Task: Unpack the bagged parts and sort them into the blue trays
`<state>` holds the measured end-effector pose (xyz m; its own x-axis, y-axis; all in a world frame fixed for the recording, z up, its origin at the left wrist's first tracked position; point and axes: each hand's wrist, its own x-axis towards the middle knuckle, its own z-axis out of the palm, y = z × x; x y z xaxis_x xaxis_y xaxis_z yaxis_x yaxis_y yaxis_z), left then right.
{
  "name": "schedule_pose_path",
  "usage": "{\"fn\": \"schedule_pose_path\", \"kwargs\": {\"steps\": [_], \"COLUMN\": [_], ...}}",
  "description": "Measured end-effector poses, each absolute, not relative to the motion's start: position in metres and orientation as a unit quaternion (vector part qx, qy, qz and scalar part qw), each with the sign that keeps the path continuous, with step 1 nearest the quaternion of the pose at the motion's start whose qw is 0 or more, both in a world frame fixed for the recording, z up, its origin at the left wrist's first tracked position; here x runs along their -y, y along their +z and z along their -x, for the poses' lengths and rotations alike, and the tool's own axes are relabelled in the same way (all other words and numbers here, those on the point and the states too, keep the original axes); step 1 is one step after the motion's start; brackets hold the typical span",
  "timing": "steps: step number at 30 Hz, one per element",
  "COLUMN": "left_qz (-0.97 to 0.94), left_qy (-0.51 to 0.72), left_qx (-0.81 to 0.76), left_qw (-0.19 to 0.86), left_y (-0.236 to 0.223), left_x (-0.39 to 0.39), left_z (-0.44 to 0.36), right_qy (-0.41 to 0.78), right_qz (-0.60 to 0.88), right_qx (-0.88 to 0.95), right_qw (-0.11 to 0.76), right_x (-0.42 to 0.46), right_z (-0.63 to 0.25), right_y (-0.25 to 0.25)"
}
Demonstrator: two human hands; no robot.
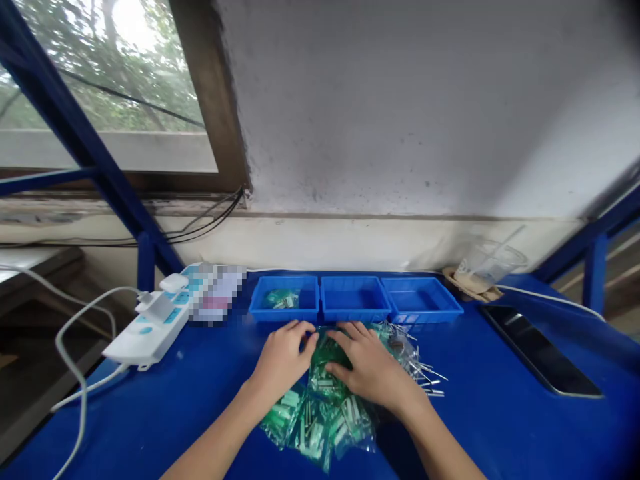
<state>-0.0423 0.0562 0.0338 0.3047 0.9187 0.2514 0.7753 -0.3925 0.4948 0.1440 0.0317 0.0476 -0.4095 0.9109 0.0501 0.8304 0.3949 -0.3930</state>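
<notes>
My left hand [285,357] is curled, with thumb and forefinger closing at the upper left edge of a green-tinted clear plastic bag [325,385]. Across the same bag's right side lies my right hand [367,360], fingers spread and thumb apart. White and metal small parts show through the plastic. Below my hands several similar bags [313,427] of small parts overlap on the blue table. Right of my right hand is a loose heap of thin metal pins or rods [423,373], partly covered by the hand.
Three blue trays stand in a row behind my hands; the left tray [257,310] contains a green bag. At left are a white power strip [150,333] with cables and a blurred card [217,297]. A black phone [540,350] and a plastic cup [483,267] are at right.
</notes>
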Motion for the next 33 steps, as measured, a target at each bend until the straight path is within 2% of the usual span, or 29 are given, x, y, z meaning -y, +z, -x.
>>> {"fn": "schedule_pose_path", "kwargs": {"steps": [4, 7, 11, 13, 15, 17, 19, 24, 27, 29, 30, 33], "left_qz": [-0.764, -0.741, -0.717, -0.731, -0.763, -0.797, -0.810, -0.671, -0.591, -0.594, -0.606, -0.647], "left_qy": [0.195, 0.254, 0.366, 0.416, 0.448, 0.443, 0.410, 0.377, 0.397, 0.429, 0.457, 0.536], "left_qx": [-0.578, -0.576, -0.542, -0.498, -0.432, -0.374, -0.366, -0.451, -0.469, -0.485, -0.496, -0.519], "left_qw": [0.210, 0.235, 0.240, 0.210, 0.176, 0.167, 0.204, 0.452, 0.523, 0.478, 0.421, 0.159], "left_y": [0.024, 0.023, 0.026, 0.032, 0.038, 0.043, 0.046, 0.051, 0.054, 0.059, 0.063, 0.072], "left_x": [-0.057, -0.063, -0.059, -0.052, -0.045, -0.041, -0.040, -0.042, -0.044, -0.048, -0.052, -0.067], "left_z": [0.040, 0.041, 0.040, 0.040, 0.040, 0.040, 0.040, 0.041, 0.044, 0.049, 0.053, 0.066], "right_qy": [0.170, 0.164, 0.165, 0.238, 0.363, 0.468, 0.494, 0.364, 0.241, 0.188, 0.172, 0.146], "right_qz": [0.530, 0.517, 0.558, 0.580, 0.577, 0.542, 0.510, 0.464, 0.407, 0.383, 0.382, 0.421], "right_qx": [0.822, 0.824, 0.767, 0.709, 0.630, 0.555, 0.519, 0.619, 0.735, 0.778, 0.785, 0.761], "right_qw": [0.123, 0.165, 0.272, 0.324, 0.372, 0.423, 0.476, 0.519, 0.486, 0.461, 0.457, 0.471], "right_x": [-0.028, -0.028, -0.032, -0.035, -0.037, -0.038, -0.039, -0.036, -0.031, -0.028, -0.027, -0.027], "right_z": [-0.140, -0.135, -0.132, -0.131, -0.131, -0.131, -0.131, -0.129, -0.126, -0.123, -0.122, -0.122], "right_y": [0.050, 0.051, 0.053, 0.054, 0.055, 0.055, 0.054, 0.053, 0.049, 0.047, 0.046, 0.047]}}
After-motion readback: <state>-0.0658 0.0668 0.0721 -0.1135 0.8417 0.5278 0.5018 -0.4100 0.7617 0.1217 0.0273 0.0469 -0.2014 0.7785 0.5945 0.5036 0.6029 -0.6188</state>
